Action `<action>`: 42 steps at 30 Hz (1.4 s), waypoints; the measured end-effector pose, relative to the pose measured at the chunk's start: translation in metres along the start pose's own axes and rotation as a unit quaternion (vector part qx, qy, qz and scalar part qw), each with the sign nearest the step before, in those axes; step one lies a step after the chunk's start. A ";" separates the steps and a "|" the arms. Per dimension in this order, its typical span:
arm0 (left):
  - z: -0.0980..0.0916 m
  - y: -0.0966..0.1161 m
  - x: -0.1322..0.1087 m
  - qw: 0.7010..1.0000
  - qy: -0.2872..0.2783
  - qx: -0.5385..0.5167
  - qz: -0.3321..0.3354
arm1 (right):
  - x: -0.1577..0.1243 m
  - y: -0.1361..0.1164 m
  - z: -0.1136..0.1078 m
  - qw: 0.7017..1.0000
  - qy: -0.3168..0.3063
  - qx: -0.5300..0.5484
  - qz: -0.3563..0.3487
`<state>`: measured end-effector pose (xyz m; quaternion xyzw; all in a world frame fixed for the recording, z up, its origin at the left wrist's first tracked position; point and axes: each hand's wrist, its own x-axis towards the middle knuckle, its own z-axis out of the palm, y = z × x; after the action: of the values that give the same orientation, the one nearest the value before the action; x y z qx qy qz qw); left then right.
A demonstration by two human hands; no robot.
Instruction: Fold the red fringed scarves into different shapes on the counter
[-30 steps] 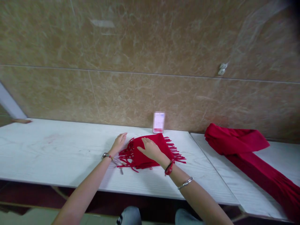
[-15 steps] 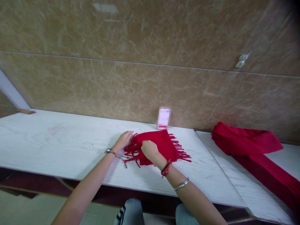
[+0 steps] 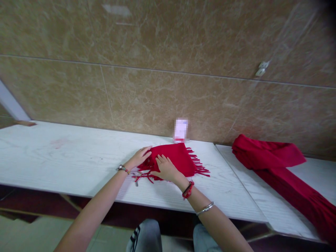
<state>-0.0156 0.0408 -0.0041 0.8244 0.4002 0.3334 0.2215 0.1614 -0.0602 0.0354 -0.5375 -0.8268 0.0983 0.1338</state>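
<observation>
A red scarf (image 3: pixel 181 157) with fringed ends lies folded into a small flat shape on the white tabletop (image 3: pixel 78 161). Its right-hand fringe spreads out over the wood, while the left fringe is partly hidden by my hands. My left hand (image 3: pixel 139 157) rests at the scarf's left edge, fingers stretched out over the fringe. On top of the cloth, left of its middle, my right hand (image 3: pixel 166 168) lies flat with fingers apart. Neither hand grips the cloth visibly.
A second red scarf (image 3: pixel 273 155) lies loosely folded to the right, its tail running toward the front edge. Against the marbled wall (image 3: pixel 157 94) leans a small blurred white card or box (image 3: pixel 181 130). A seam (image 3: pixel 236 175) crosses the tabletop between the scarves.
My right hand has opened from a closed fist to flat, spread fingers on the scarf. My left hand has moved slightly right, onto the fringe. The view has shifted a little.
</observation>
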 end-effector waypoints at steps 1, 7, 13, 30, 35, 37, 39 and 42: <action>0.002 0.003 -0.001 1.000 -0.007 -0.008 -0.017 | 0.001 0.002 0.000 1.000 0.013 0.010 -0.001; 0.009 0.008 0.006 0.994 0.033 -0.066 -0.082 | 0.000 0.023 -0.016 0.978 0.125 0.143 0.079; 0.001 0.013 0.013 0.980 0.056 -0.149 -0.123 | -0.008 0.030 -0.015 0.976 0.079 0.190 -0.074; -0.007 0.015 0.025 0.927 -0.085 -0.302 -0.204 | -0.014 -0.001 -0.023 0.982 0.042 -0.130 -0.134; -0.021 0.013 0.013 0.890 -0.145 -0.375 -0.217 | -0.018 -0.017 -0.008 0.987 0.061 -0.133 -0.068; -0.026 0.014 0.010 0.877 -0.169 -0.399 -0.211 | -0.022 -0.016 -0.009 0.986 0.028 -0.130 -0.098; -0.029 0.016 0.008 0.871 -0.183 -0.405 -0.210 | -0.025 -0.015 -0.011 0.984 0.005 -0.126 -0.123; -0.031 0.019 0.008 0.865 -0.179 -0.414 -0.219 | -0.027 -0.022 -0.006 0.987 0.022 -0.134 -0.084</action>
<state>-0.0249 0.0397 0.0322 0.5938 0.3491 0.2586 0.6773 0.1550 -0.0934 0.0441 -0.4816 -0.8713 -0.0365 0.0869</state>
